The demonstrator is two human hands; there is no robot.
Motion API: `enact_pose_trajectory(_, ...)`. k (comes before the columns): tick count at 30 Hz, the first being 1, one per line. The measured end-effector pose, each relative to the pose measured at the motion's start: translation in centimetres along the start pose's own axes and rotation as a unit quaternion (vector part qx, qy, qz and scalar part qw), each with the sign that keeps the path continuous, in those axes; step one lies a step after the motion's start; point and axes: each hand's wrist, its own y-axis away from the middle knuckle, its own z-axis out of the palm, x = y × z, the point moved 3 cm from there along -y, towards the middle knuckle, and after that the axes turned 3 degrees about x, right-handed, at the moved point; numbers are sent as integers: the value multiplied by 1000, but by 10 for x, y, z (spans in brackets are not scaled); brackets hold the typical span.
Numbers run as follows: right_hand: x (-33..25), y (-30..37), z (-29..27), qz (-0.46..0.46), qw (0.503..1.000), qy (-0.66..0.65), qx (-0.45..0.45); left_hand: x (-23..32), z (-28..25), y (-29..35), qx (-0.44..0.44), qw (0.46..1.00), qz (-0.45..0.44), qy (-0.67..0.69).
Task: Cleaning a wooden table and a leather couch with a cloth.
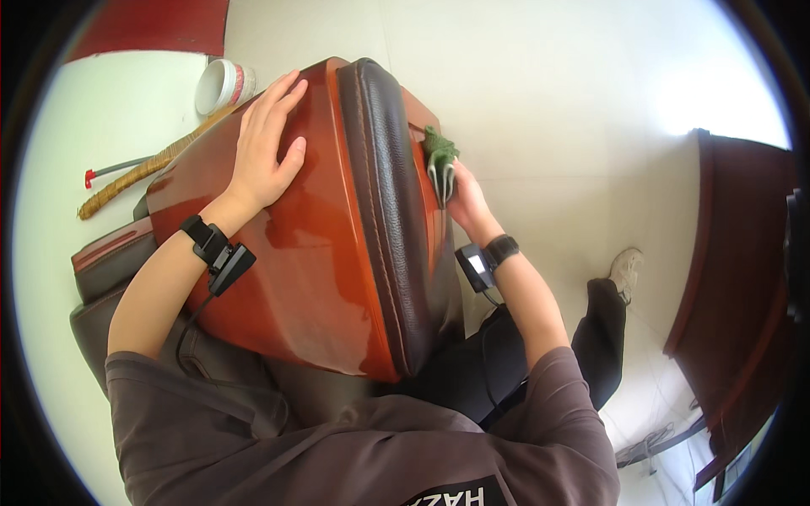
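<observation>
In front of me stands a piece of furniture that looks like a sofa or armchair arm, with a glossy reddish-brown wooden panel [295,270]. Along its right edge runs a dark leather pad [392,211] with a stitched seam. My left hand [266,152] rests on the far part of the wood, palm down and fingers spread. At the right side, past the pad, my right hand [467,201] holds a crumpled green cloth [440,156] against the wooden side face. Its fingers are partly hidden behind the cloth.
Beyond the panel at the far left are a white bucket [213,88], a long brown pole [169,157] and a thin rod with a red end [90,178]. Dark leather cushions [108,263] lie at the left. A dark wooden desk [730,253] stands at the right, with cables [650,443] on the floor.
</observation>
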Motion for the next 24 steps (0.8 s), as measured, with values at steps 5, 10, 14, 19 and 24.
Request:
enact_pose_trajectory(5,-22,73,49,44,995,-82,-28,2,2,0,3,1000,5,1)
enact_pose_trajectory(10,5,154,42,5,994,93,-62,-1,8,1,-1,1000,22,-12)
enact_pose_trajectory(14,35,217,44,-6,979,202,-18,-6,6,1,9,999,46,-15)
enact_pose_trajectory(19,97,211,-24,-180,837,515,42,-3,8,-5,1,999,45,-21)
enact_pose_trajectory(24,87,141,-48,72,883,437,158,-3,7,-2,-12,999,25,-29)
